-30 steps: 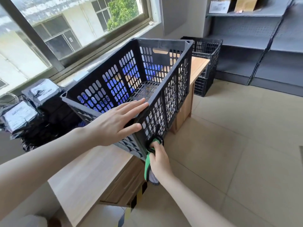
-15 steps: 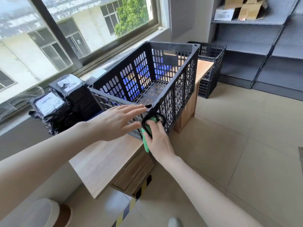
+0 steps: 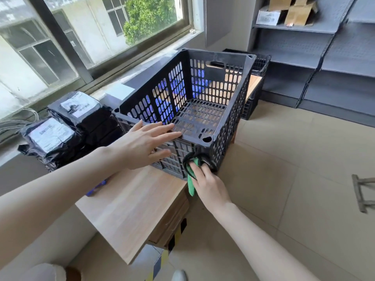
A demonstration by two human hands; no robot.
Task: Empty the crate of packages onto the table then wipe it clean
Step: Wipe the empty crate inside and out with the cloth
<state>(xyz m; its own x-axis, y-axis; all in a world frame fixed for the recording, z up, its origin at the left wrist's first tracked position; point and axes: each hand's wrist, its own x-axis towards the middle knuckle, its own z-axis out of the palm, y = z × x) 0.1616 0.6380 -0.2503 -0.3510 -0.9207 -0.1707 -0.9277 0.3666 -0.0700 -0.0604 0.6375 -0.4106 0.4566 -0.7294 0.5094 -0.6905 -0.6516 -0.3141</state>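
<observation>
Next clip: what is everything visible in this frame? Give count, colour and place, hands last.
crate: one, black, empty, on the table
packages: several in two stacks, black with white labels, on the table left of the crate, by the window
cloth: one, green, against the crate's near outer corner
table: one, light wood, under the crate
other crates: at least one, black, past the table's far end
shelves: grey, along the far right wall
cardboard boxes: a few, brown, top shelf
left hand: flat on the crate's near rim
right hand: holds the cloth
</observation>
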